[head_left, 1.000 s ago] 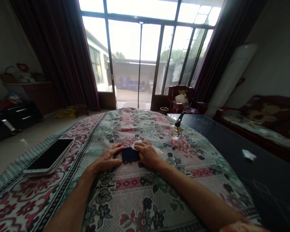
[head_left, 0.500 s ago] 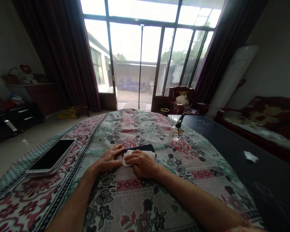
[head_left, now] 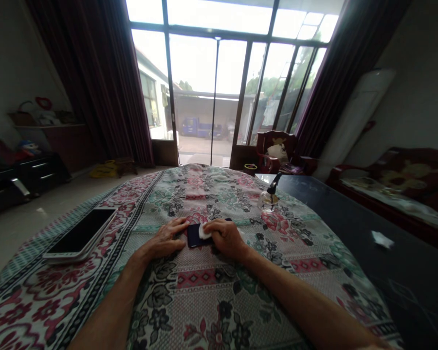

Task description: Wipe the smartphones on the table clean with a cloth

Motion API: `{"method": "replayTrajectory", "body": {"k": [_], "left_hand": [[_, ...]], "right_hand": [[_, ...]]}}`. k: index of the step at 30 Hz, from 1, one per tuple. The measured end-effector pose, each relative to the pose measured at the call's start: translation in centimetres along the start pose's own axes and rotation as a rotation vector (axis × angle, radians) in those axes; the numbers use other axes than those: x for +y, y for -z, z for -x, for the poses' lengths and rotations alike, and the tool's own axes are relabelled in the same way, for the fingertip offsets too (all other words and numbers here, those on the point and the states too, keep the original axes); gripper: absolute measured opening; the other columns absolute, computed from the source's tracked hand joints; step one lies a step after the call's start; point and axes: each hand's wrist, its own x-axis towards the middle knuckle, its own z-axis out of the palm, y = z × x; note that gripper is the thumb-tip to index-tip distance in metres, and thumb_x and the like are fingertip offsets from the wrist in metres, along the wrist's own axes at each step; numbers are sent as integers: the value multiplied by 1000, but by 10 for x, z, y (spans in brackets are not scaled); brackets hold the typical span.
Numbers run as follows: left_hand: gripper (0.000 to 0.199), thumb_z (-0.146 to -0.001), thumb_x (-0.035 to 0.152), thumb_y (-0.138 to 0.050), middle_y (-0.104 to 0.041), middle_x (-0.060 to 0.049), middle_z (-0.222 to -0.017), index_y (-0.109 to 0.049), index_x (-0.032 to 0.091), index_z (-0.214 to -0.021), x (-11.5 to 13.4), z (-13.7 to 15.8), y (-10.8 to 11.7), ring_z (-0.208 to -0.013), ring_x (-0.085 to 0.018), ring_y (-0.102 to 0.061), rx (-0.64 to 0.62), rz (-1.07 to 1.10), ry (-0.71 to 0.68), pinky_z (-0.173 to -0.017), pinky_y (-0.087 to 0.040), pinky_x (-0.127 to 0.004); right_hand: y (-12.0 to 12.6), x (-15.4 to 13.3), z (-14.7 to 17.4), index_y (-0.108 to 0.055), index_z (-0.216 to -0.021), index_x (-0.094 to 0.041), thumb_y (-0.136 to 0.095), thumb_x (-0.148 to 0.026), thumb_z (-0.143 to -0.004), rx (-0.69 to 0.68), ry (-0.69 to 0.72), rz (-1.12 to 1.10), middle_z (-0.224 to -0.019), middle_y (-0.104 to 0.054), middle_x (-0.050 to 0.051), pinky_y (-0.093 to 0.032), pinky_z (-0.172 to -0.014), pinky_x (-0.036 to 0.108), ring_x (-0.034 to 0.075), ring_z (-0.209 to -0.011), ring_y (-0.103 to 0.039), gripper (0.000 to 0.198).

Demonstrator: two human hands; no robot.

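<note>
A dark, flat, phone-like object (head_left: 194, 236) lies on the patterned tablecloth (head_left: 204, 301) in front of me. My right hand (head_left: 228, 238) covers its right part and grips a bunched white tissue (head_left: 203, 231) pressed on its surface. At its left edge rests my left hand (head_left: 168, 237), fingers stretched out and slightly apart, the tips at or very near the edge. Whether they touch it is hard to make out.
On the left of the cloth lies a large white-framed device (head_left: 82, 234) with a black screen. A clear bottle with a black top (head_left: 269, 199) stands at the right. Beyond it, a crumpled white tissue (head_left: 382, 240) lies on the dark table (head_left: 324, 214).
The tissue was spread over the dark object under my right hand. Now it is bunched in the fingers, and the object's left part is uncovered. My left hand has barely moved.
</note>
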Motion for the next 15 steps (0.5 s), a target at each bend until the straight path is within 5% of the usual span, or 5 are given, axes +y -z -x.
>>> {"method": "replayTrajectory", "body": {"k": [2,6,15], "left_hand": [[67,-74,26,-57,-35,-6,-156,-50,22,-141,1,0,0,-147,-28,-23,7,0,3,-120,-19,-45],[67,-74,27,-58,-37,-6,-155,-51,21,-140,-1,0,-3,-146,-28,-26,30,2,-15,-120,-21,-44],[70,-74,28,-56,-33,-8,-157,-48,17,-142,-11,-4,-6,-147,-30,-22,5,13,-45,-120,-18,-48]], "right_hand": [[-1,3,-3,-70,-90,-20,-44,-4,-75,25,-9,122,-104,-73,6,-49,-94,35,18,-100,-65,35],[-3,-3,-7,-66,-110,-17,-45,-5,-76,-147,8,303,-122,-65,10,-42,-104,39,21,-116,-55,42],[-15,-16,-10,-57,-124,-13,-46,-15,-84,-316,134,395,-132,-58,13,-36,-109,40,24,-122,-49,41]]}}
